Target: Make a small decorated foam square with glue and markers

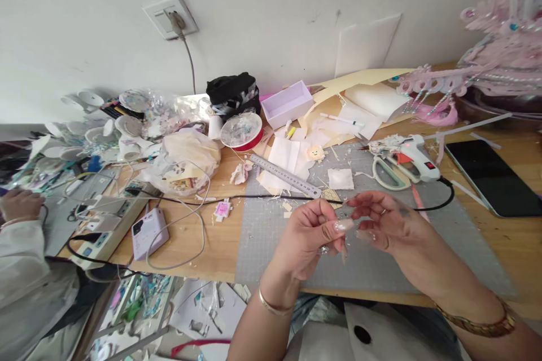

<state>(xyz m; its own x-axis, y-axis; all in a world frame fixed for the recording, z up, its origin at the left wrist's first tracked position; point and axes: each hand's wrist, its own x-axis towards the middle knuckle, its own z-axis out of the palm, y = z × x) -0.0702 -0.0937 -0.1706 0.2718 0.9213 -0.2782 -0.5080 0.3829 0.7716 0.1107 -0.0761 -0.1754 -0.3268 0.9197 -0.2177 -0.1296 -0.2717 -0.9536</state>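
Over the grey cutting mat point(271, 248), my left hand point(311, 237) is closed, thumb pressed to the fingers in a pinch. What it grips is too small to make out. Close beside it, my right hand point(389, 225) curls its fingers and thumb inward around something tiny that I cannot identify. Just beyond the hands lie a steel ruler point(285, 176), a white square piece point(340, 179) and a small smiling-face cutout point(315, 153). Scissors with pale green handles point(392, 175) rest by a white glue gun point(419, 158) at the right.
A phone point(495, 175) lies at right, near pink beaded decorations point(495, 62). Behind the mat stand a lilac box point(288, 104) and a red-rimmed spool point(242, 131). Leftward are a power strip point(116, 225), a lilac power bank point(149, 234), a cable across the table and another person's hand point(20, 206).
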